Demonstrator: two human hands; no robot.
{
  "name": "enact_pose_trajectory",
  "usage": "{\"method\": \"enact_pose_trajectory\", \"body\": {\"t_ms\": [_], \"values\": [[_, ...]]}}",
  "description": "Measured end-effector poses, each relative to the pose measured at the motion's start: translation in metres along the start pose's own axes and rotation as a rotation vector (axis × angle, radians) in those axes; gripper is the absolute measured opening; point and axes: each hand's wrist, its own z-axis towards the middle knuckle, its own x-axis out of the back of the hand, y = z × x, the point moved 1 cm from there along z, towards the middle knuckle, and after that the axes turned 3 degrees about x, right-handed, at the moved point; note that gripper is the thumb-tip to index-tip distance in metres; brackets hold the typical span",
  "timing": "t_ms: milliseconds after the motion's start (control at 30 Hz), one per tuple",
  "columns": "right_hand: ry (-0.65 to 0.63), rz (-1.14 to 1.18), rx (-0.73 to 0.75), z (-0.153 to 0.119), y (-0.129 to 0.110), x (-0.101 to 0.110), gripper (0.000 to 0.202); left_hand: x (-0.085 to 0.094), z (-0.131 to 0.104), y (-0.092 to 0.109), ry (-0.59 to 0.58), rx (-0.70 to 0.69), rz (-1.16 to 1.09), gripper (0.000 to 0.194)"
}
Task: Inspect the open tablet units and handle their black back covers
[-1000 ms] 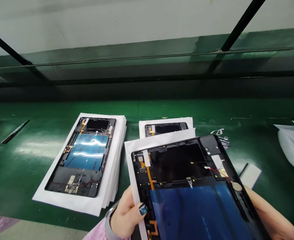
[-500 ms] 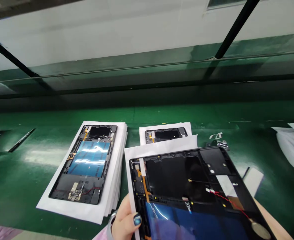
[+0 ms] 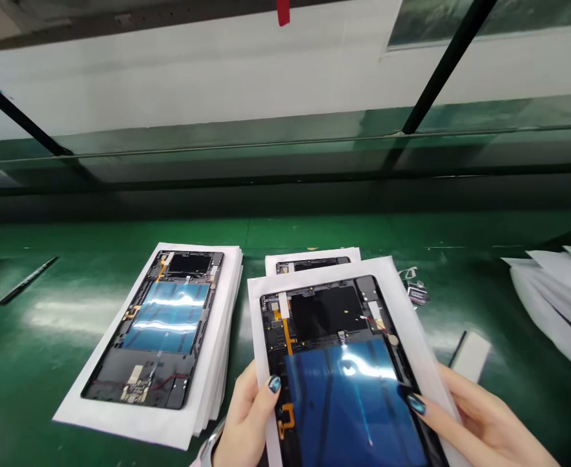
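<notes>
An opened tablet (image 3: pixel 324 318) with a blue battery lies on a white sheet (image 3: pixel 402 285), held up in the foreground. My left hand (image 3: pixel 249 415) grips its left edge, thumb on top over the frame. At the right edge my right hand (image 3: pixel 479 415) holds the tablet and sheet, its thumb resting on the frame. The fingers beneath are partly hidden. Behind them another opened tablet (image 3: pixel 314 264) on white sheets is mostly covered. To the left, a stack of white sheets (image 3: pixel 168 425) bears a further opened tablet (image 3: pixel 168 318).
A black pen-like tool (image 3: pixel 26 280) lies on the green table (image 3: pixel 95 259) at the left. Loose white sheets (image 3: pixel 552 298) are at the right. A small metallic object (image 3: pixel 417 293) and a white block (image 3: pixel 474 355) sit right of the held tablet.
The held tablet has moved lower and farther from the camera, showing more of its battery. My right hand has come into fuller view at its right edge.
</notes>
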Motion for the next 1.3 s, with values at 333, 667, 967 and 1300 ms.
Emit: {"method": "enact_pose_trajectory", "body": {"t_ms": [333, 667, 967, 1300], "values": [[0.075, 0.080, 0.082, 0.017, -0.037, -0.014, 0.027, 0.009, 0.017, -0.004, -0.211, -0.066, 0.093, 0.041], [0.124, -0.016, 0.097, 0.023, -0.040, -0.017, 0.024, -0.016, 0.007, 0.010, 0.006, 0.035, 0.090, 0.079], [0.124, -0.105, 0.090, 0.036, -0.028, -0.016, 0.023, -0.022, 0.011, 0.018, 0.079, -0.028, 0.165, 0.080], [0.155, -0.213, 0.099, 0.043, -0.009, -0.021, 0.028, -0.020, 0.018, 0.011, 0.082, -0.026, 0.253, 0.079]]}}
